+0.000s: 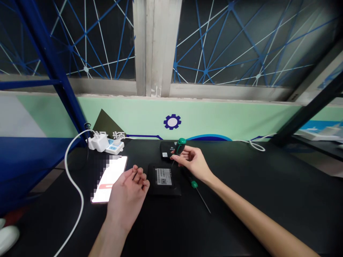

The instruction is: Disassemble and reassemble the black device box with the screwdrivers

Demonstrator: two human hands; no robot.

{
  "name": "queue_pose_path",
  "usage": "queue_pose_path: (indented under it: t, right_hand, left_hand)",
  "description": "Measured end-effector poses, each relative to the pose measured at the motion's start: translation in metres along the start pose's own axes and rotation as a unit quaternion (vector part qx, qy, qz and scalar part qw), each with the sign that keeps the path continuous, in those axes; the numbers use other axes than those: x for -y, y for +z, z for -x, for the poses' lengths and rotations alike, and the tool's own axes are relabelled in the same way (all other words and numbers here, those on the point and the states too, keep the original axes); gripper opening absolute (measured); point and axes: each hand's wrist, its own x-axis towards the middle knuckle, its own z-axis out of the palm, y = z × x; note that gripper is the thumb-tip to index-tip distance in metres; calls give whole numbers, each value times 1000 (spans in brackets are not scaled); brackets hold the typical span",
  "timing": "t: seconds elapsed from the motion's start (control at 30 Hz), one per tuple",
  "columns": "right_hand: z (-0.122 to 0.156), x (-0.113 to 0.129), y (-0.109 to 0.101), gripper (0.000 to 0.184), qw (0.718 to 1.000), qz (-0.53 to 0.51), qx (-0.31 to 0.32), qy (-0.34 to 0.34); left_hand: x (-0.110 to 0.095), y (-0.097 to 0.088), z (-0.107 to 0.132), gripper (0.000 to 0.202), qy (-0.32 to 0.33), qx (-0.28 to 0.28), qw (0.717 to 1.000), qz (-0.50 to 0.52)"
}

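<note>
My right hand is closed round a screwdriver with a green and black handle. Its thin shaft points down at the upper right edge of a flat black drive-like case, which bears a pale printed label. Whether the tip touches the case I cannot tell. Left of the case, my left hand is palm up, fingers curled in towards the thumb; anything small between them is not discernible. A second green and black screwdriver lies beside the case, shaft towards me.
Behind the case lies another flat black box with a small white label. A lit phone lies beside my left hand. A white power strip with plugs sits at back left, its white cable curving forward. Another white cable lies along the wall.
</note>
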Motion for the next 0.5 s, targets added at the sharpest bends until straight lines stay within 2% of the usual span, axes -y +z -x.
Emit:
queue_pose_path:
  t: [0.27, 0.5]
  right_hand:
    - [1, -6, 7, 41, 1000, 11, -20, -3]
    - [3, 0, -1, 37, 999, 4, 31, -19]
  left_hand:
    - [0, 1, 1, 15, 3, -1, 1000, -4]
    - [0, -1, 0, 13, 2, 3, 1000, 1]
